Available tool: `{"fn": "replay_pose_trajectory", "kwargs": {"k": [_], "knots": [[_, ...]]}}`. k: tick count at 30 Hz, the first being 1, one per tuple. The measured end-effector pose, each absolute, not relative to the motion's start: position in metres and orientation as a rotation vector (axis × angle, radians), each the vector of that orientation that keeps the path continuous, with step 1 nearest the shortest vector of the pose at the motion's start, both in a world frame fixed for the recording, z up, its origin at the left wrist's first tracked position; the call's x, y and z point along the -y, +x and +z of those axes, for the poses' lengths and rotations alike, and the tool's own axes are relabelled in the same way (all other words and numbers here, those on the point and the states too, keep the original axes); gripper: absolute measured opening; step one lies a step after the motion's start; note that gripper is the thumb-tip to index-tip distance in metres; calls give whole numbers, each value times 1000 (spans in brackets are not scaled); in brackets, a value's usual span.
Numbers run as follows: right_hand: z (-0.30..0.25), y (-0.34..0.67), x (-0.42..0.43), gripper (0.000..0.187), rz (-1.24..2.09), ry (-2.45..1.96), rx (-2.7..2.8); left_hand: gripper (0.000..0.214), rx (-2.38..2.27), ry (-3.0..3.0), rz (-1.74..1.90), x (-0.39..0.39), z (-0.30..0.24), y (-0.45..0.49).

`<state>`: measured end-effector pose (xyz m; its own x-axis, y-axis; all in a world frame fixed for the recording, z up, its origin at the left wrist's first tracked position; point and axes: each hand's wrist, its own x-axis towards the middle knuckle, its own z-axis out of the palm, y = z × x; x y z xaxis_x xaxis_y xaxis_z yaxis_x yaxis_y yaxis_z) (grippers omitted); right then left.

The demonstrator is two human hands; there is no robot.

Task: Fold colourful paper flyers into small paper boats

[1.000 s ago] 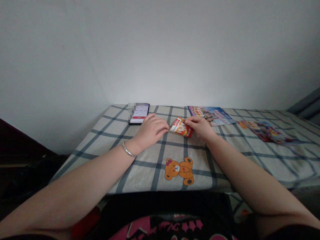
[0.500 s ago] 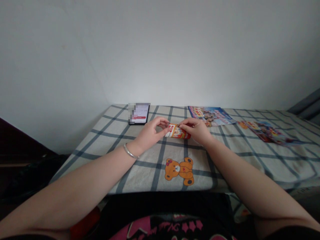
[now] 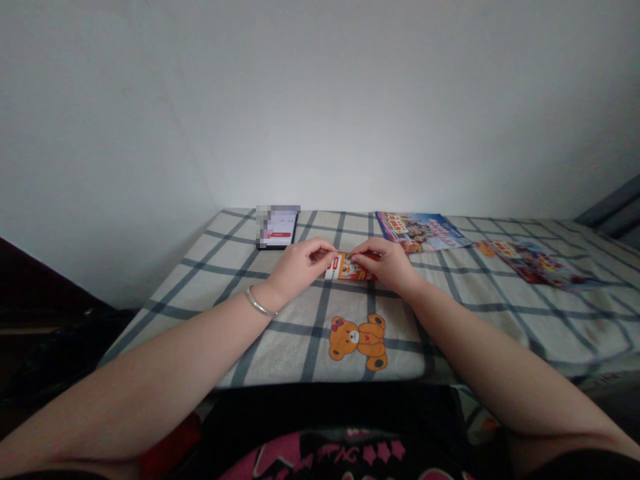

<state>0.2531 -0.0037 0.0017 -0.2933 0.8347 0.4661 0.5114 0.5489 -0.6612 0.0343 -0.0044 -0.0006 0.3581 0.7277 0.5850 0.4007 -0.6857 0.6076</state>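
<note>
Pinched between my two hands, just above or on the tablecloth, is a small printed paper piece [image 3: 349, 271] in white, orange and red; whether it is a folded leaflet or a packet I cannot tell. My left hand [image 3: 299, 265], with a silver bangle at the wrist, grips its upper left edge between thumb and fingers. On the upper edge farther right, my right hand [image 3: 387, 263] pinches it too and covers its right end. The two sets of fingertips are close together.
A checked tablecloth [image 3: 280, 343] with a printed bear [image 3: 357, 340] covers the table, which meets the wall. At the back left lies a phone [image 3: 280, 230] with its screen lit. Colourful leaflets lie to the right, one nearer [image 3: 423, 233] and another farther off [image 3: 533, 263].
My right hand has shifted left, nearer to my left hand. The printed paper has moved slightly left and down with the hands, and both hands still hold it.
</note>
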Motion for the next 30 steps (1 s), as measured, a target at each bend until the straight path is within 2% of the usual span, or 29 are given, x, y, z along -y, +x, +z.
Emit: {"fn": "replay_pose_trajectory", "kwargs": {"k": [9, 12, 18, 30], "knots": [[2, 261, 4, 20, 465, -1176, 2071, 11, -1085, 2197, 1285, -7, -8, 28], [-1, 266, 1, 20, 486, -1227, 2005, 10, -1093, 2133, 1283, -13, -10, 26], [-5, 269, -6, 15, 731, -1225, 1787, 11, -1054, 2049, 1262, -21, -16, 25], [-2, 267, -6, 9, 628, -1308, 1803, 13, -1216, 2297, 1120, -21, -11, 22]]}}
